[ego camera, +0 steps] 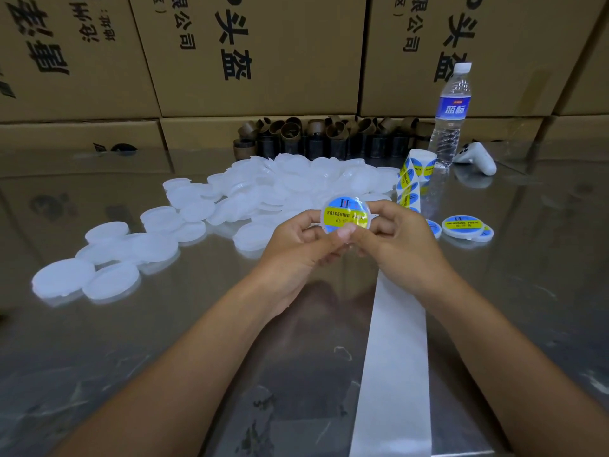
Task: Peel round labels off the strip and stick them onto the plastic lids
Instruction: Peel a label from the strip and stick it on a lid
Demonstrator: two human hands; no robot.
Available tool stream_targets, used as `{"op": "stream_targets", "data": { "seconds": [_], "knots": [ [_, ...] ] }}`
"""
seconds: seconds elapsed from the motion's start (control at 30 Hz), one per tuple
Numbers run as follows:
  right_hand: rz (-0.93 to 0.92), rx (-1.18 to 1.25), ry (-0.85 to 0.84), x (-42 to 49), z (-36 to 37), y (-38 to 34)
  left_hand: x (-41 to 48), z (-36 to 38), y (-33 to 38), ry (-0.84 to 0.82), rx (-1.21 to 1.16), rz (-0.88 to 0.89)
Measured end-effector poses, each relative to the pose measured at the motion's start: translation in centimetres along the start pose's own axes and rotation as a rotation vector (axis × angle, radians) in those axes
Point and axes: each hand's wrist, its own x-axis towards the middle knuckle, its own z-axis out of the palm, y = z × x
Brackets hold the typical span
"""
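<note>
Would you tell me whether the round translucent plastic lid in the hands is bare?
No, a round blue-and-yellow label covers the round translucent plastic lid that the left hand and right hand grip.

The shiny grey metal table [164,341] looks smooth. The round white plastic lids [263,189] look milky. The brown cardboard boxes [250,61] look dull.

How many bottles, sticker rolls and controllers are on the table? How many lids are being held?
Clear plastic water bottle with blue label: 1
Roll of round blue-and-yellow labels: 1
White plastic controller: 1
Labelled round plastic lid held by left hand and right hand: 1
Total: 4
</note>
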Motion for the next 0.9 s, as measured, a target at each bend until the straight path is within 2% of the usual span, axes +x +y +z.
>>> {"op": "stream_targets", "data": {
  "seconds": [0.13,0.33,0.53,0.63,0.77,0.9],
  "knots": [
    [0.021,0.102,0.05,0.1,-0.3,-0.2,0.0,-0.1,0.0,0.015,0.029,0.002],
    [0.017,0.08,0.073,0.1,-0.3,-0.2,-0.1,0.1,0.1,0.037,0.038,-0.011],
    [0.013,0.02,-0.087,-0.2,-0.2,-0.1,0.0,0.0,0.2,0.122,0.075,0.002],
    [0.015,0.002,-0.071,-0.1,-0.3,-0.1,-0.1,0.1,0.3,0.114,0.058,-0.008],
    [0.039,0.07,0.085,0.6,-0.9,0.3,0.1,0.1,0.3,0.206,0.085,0.006],
    [0.122,0.238,0.417,1.4,-1.9,1.2,0.3,-0.8,0.5,0.243,0.134,0.041]
  ]
}}
